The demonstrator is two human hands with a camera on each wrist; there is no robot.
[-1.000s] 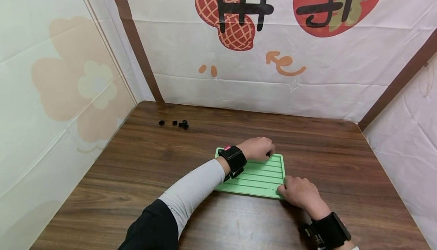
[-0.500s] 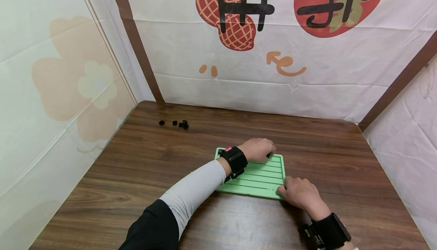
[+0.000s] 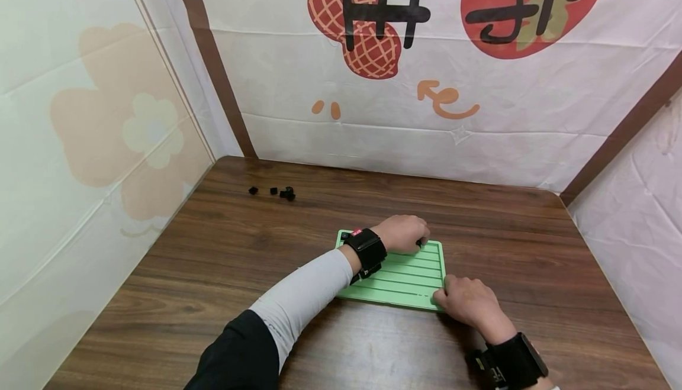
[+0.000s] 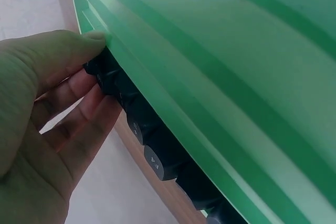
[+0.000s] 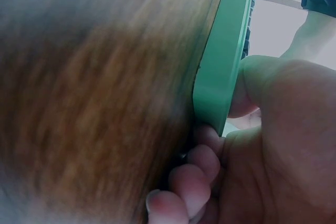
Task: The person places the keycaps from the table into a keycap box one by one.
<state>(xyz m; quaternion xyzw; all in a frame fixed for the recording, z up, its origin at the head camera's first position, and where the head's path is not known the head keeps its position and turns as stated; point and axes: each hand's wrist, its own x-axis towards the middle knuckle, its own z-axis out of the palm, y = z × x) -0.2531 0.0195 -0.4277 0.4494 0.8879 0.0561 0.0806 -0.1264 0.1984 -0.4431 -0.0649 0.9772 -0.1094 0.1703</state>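
Observation:
A light green ridged tray [image 3: 396, 289] lies on the table, slightly askew. Along its far edge runs a row of black keycaps [image 4: 160, 158], several with pale legends. My left hand [image 3: 401, 234] reaches over the tray to the far right end of that row. There its thumb and fingers pinch a black keycap [image 4: 107, 80], mostly covered by the fingers. At the tray's near right corner, my right hand [image 3: 469, 301] grips the edge, thumb over the rim and fingers curled low against the side and table. My left forearm and wristband hide the tray's left part.
Several loose black keycaps [image 3: 287, 193] lie at the back left of the brown wooden table [image 3: 240, 271]. A white printed cloth [image 3: 373, 141] hangs behind the table, with more cloth at both sides.
Almost nothing differs. My left hand has shifted very slightly to the right; the right hand and the tray stay where they were.

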